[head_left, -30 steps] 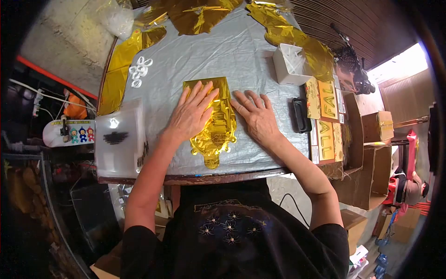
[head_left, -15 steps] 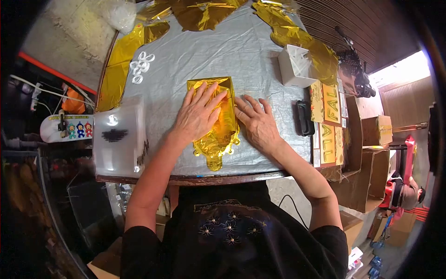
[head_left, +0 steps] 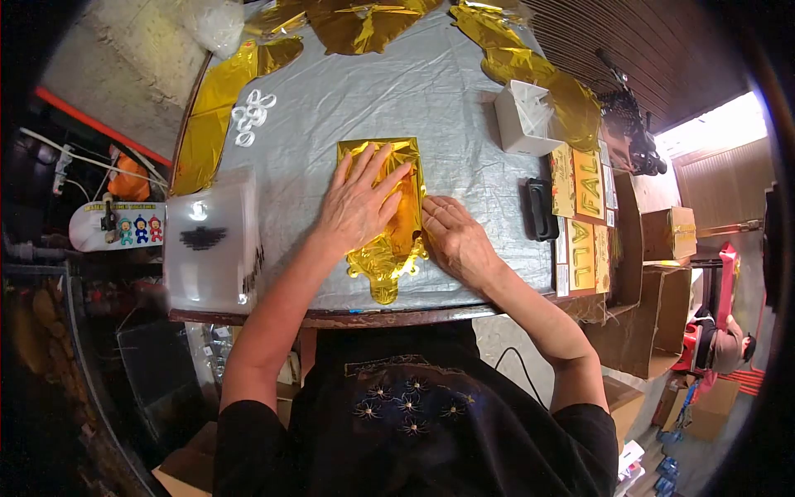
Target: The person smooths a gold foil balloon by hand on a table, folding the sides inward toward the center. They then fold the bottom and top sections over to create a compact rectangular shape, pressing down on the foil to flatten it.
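Pressing open left hand (head_left: 360,203) flat on crinkly gold foil (head_left: 387,258). Touching its edge with half-curled right hand (head_left: 454,236), gripping nothing.

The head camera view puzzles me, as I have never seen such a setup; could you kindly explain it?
There is no machine here: a person wears a camera on the head, so the single view looks forward and down at their own bare hands. The left hand lies flat and open on a folded gold foil balloon; the right hand has its fingers bent against the balloon's right edge, and whether they pinch it is unclear. Both rest on a table under a grey plastic sheet. Around it lie small white plastic rings, a white square box, a black oblong object and more gold foil pieces.
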`<act>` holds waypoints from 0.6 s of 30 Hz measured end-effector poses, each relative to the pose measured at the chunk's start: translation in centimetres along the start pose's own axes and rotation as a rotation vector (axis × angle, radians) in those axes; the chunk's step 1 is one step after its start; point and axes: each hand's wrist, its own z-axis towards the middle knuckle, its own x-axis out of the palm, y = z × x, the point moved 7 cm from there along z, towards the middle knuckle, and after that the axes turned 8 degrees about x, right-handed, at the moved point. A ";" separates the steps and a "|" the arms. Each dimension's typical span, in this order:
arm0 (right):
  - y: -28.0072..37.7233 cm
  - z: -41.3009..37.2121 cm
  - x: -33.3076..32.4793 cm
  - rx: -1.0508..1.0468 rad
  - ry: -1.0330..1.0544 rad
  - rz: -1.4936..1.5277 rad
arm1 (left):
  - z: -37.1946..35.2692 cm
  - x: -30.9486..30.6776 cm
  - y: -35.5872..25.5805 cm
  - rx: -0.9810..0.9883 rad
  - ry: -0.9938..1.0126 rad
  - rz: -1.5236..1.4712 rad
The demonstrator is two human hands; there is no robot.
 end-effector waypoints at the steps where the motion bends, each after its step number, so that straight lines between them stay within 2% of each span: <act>1: -0.1 -0.1 0.1 0.000 -0.001 -0.001 | 0.1 -0.1 -0.1 0.003 -0.009 0.003; 6: -0.8 -0.6 -0.1 0.049 -0.032 0.137 | 0.2 -0.1 -0.5 0.009 0.005 -0.013; 12: 0.3 -0.3 -0.8 -0.057 -0.023 -0.047 | 0.6 0.3 -0.9 0.015 0.015 -0.022; 18: -0.2 -0.9 -0.3 -0.111 -0.010 0.031 | 0.6 0.4 -1.2 0.004 -0.015 -0.051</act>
